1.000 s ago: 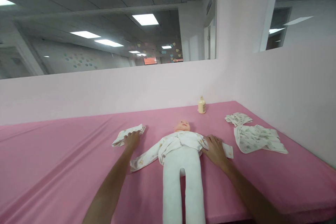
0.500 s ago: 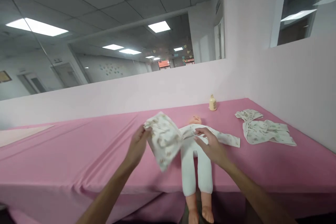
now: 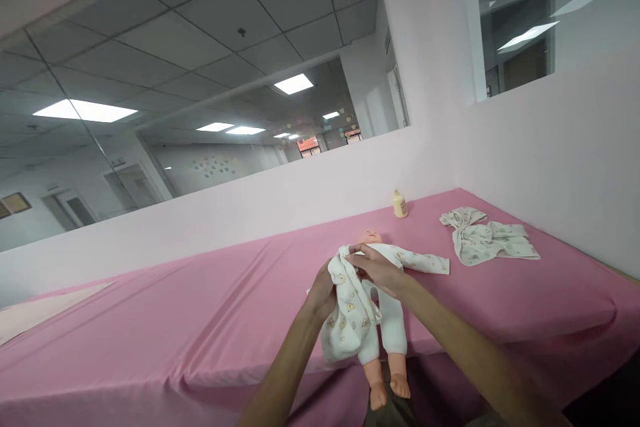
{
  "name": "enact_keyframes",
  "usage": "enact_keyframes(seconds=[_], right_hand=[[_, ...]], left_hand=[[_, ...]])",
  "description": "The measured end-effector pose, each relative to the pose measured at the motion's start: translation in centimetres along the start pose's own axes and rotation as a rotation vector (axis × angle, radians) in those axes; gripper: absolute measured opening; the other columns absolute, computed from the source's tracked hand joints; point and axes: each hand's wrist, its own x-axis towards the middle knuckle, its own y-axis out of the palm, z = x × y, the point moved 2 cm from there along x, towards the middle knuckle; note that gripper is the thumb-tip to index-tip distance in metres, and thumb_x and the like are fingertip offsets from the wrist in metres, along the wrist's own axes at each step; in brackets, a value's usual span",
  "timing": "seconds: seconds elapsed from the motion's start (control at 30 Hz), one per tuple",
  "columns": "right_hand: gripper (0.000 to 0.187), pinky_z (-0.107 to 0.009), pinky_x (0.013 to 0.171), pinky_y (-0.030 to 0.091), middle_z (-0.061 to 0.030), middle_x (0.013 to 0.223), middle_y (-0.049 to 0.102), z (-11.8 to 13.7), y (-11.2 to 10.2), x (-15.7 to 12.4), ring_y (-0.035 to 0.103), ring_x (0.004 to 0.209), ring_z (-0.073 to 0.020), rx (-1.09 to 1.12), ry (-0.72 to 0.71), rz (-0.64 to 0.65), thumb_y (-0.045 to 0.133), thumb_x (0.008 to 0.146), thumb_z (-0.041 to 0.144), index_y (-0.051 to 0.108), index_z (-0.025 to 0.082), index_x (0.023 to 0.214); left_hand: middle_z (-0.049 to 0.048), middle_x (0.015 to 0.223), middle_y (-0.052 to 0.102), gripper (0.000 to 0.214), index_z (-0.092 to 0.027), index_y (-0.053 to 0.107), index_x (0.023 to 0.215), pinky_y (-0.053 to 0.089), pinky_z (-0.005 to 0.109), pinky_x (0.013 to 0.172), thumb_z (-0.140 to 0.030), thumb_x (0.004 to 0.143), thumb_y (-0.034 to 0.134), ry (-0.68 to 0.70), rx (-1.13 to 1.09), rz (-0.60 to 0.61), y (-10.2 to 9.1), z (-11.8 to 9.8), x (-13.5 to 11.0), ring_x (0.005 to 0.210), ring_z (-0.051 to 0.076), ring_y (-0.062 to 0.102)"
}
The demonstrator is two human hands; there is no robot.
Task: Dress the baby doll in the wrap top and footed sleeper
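In the head view, at the lower centre of the frame, your left hand [image 3: 323, 292] closes on the side of the patterned garment [image 3: 349, 310], while your right hand [image 3: 379, 271] pinches its gathered upper edge. The cloth hangs in front of the doll [image 3: 395, 327], partly covering its legs. It looks light, soft and floppy, unlikely to slip or break; the bunched edge seems the surest hold, since the loose lower part would sag.

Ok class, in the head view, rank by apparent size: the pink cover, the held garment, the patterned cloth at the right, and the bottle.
1. Pink cover
2. Held garment and patterned cloth: unsure, since the garment is nearer the camera and bunched
3. Bottle
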Motion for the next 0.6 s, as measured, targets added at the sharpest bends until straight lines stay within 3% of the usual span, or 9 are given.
enact_keyframes(seconds=[0.13,0.23,0.37,0.43,0.6], right_hand=[[0.026,-0.025,0.059,0.038,0.0047,0.063,0.053,-0.7,0.0,0.7,0.046,0.056,-0.0093,-0.031,-0.037,-0.184,0.071,0.070,0.038,0.058,0.017,0.080],[0.025,-0.026,0.065,0.042,0.0028,0.066,0.058,-0.6,0.1,0.5,0.052,0.062,-0.0111,-0.019,-0.115,-0.221,0.070,0.069,0.037,0.059,0.017,0.078],[0.027,-0.027,0.068,0.042,0.0014,0.072,0.061,-0.5,0.9,-0.2,0.056,0.071,-0.0136,-0.055,-0.146,-0.156,0.072,0.068,0.035,0.062,0.018,0.088],[0.030,-0.026,0.066,0.042,0.0020,0.072,0.061,-0.6,1.3,-0.3,0.056,0.070,-0.0134,-0.064,-0.138,-0.132,0.074,0.067,0.033,0.061,0.019,0.090],[0.020,-0.025,0.056,0.034,0.0039,0.060,0.050,-0.3,1.5,-0.3,0.043,0.057,-0.0099,-0.182,-0.147,-0.218,0.064,0.073,0.034,0.055,0.018,0.064]], left_hand=[[0.0065,0.099,0.066,0.038,-0.019,0.056,0.103,0.049,0.027,0.069,-0.041,0.075,0.070,0.113,0.092,-0.221,0.7,1.3,0.1,0.080,0.016,0.063],[0.0069,0.109,0.063,0.036,-0.022,0.056,0.107,0.048,0.027,0.074,-0.046,0.081,0.062,0.218,0.264,-0.306,0.8,1.3,-1.0,0.089,0.017,0.061],[0.0085,0.115,0.063,0.042,-0.022,0.059,0.111,0.047,0.030,0.087,-0.056,0.087,0.051,0.244,0.286,-0.169,0.6,0.9,-2.7,0.107,0.022,0.058],[0.0082,0.120,0.062,0.045,-0.023,0.058,0.117,0.046,0.030,0.090,-0.054,0.086,0.055,0.228,0.330,-0.072,0.5,0.8,-3.5,0.110,0.022,0.057],[0.0052,0.106,0.068,0.041,-0.023,0.064,0.116,0.046,0.030,0.086,-0.043,0.081,0.064,0.224,0.522,-0.020,-0.4,0.4,-4.3,0.094,0.021,0.062]])
